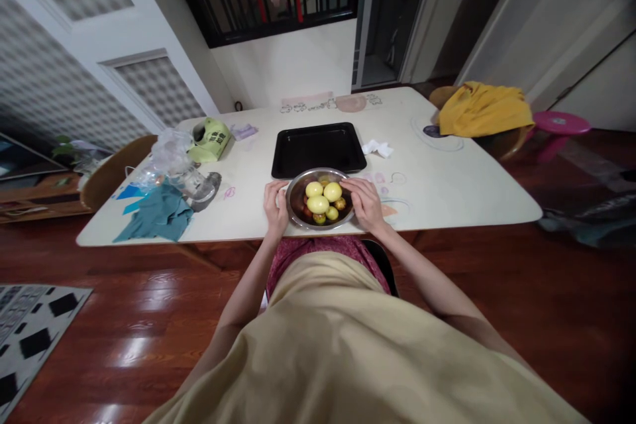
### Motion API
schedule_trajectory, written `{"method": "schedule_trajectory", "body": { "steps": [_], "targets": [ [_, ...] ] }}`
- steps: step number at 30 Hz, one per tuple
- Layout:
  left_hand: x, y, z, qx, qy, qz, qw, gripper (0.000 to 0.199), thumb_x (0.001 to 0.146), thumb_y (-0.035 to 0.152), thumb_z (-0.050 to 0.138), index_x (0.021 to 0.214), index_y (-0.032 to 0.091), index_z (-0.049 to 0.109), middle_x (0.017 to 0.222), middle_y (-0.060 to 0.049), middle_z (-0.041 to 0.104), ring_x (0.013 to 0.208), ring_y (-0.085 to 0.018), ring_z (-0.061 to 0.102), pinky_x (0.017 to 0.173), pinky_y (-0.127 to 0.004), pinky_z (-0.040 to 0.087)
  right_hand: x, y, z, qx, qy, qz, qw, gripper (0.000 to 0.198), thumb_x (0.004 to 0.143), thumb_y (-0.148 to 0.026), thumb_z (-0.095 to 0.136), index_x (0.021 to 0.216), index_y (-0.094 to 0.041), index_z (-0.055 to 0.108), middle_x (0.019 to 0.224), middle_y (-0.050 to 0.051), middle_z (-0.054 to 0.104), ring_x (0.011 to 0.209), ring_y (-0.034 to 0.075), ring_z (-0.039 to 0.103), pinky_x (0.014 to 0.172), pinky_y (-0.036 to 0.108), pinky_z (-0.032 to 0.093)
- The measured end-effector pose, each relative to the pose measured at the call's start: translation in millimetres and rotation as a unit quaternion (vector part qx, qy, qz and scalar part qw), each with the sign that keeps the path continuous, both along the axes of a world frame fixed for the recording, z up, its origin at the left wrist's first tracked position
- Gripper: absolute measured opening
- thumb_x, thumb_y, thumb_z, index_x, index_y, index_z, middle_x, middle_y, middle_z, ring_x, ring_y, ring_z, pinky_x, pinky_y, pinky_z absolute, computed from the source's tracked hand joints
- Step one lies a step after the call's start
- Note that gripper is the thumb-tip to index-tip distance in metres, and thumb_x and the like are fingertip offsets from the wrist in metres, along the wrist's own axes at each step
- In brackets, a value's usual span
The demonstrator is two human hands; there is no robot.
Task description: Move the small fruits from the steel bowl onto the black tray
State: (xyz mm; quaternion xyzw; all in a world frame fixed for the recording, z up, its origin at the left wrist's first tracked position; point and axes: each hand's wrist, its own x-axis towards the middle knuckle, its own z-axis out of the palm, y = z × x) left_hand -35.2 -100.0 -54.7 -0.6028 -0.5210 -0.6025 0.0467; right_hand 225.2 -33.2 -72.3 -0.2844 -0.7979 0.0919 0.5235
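A round metal bowl [293,211] sits at the near edge of the table, in front of my body. Several round yellow-green fruits [318,205] lie in it, with smaller, brown-speckled ones [340,203] among them; their exact kind is unclear. My left hand [276,207] holds the bowl's left side, fingers bent against the rim. On the opposite side, my right hand [366,203] grips the rim, its fingertips reaching over the edge. Just behind the bowl lies a black rectangular tray [318,147] with nothing in it.
On the white table [447,192], crumpled white tissue [377,148] lies right of the tray. At the left are a green packet [211,139], clear plastic bags [171,152] and a teal cloth [161,215]. A yellow cloth [484,109] drapes a chair at the far right, near a pink stool [561,122].
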Motion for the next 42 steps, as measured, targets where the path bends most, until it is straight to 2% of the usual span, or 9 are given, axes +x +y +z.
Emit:
{"method": "schedule_trajectory", "body": {
  "steps": [10, 22, 28, 42],
  "targets": [
    [1.6, 0.2, 1.9, -0.057, 0.003, -0.053, 0.997, 0.05, 0.11, 0.056, 0.035, 0.116, 0.018, 0.068, 0.116, -0.013, 0.071, 0.113, -0.026, 0.066, 0.102, -0.045, 0.055, -1.4, 0.9, -1.7, -0.022, 0.003, -0.003, 1.0, 0.048, 0.111, -0.04, 0.032, 0.128, -0.023, 0.074, 0.129, 0.011, 0.076, 0.124, 0.028, 0.066, 0.11, 0.053, 0.049],
    [-1.4, 2.3, -2.9, -0.073, 0.043, -0.121, 0.989, 0.051, 0.111, 0.053, 0.033, 0.116, 0.02, 0.072, 0.136, -0.015, 0.071, 0.14, -0.029, 0.059, 0.121, -0.056, 0.046, -0.9, 2.1, -0.3, -0.006, -0.005, -0.003, 1.0, 0.047, 0.112, -0.039, 0.032, 0.127, -0.023, 0.074, 0.128, 0.011, 0.076, 0.123, 0.028, 0.067, 0.107, 0.052, 0.051],
    [-0.6, 1.6, -2.5, -0.077, 0.04, -0.129, 0.988, 0.052, 0.112, 0.052, 0.033, 0.116, 0.02, 0.072, 0.137, -0.015, 0.07, 0.139, -0.029, 0.061, 0.12, -0.056, 0.047, -0.1, 1.0, 1.4, 0.003, -0.006, -0.007, 1.0, 0.045, 0.112, -0.037, 0.033, 0.127, -0.023, 0.074, 0.128, 0.011, 0.076, 0.123, 0.028, 0.067, 0.107, 0.052, 0.052],
    [1.2, -1.5, -1.5, -0.08, 0.036, -0.132, 0.987, 0.051, 0.112, 0.05, 0.032, 0.115, 0.019, 0.072, 0.137, -0.015, 0.07, 0.136, -0.027, 0.063, 0.119, -0.054, 0.049, 12.3, 4.6, 5.6, -0.031, -0.013, -0.022, 0.999, 0.036, 0.109, -0.036, 0.043, 0.128, -0.023, 0.07, 0.127, 0.013, 0.075, 0.12, 0.03, 0.066, 0.106, 0.053, 0.053]
  ]
}}
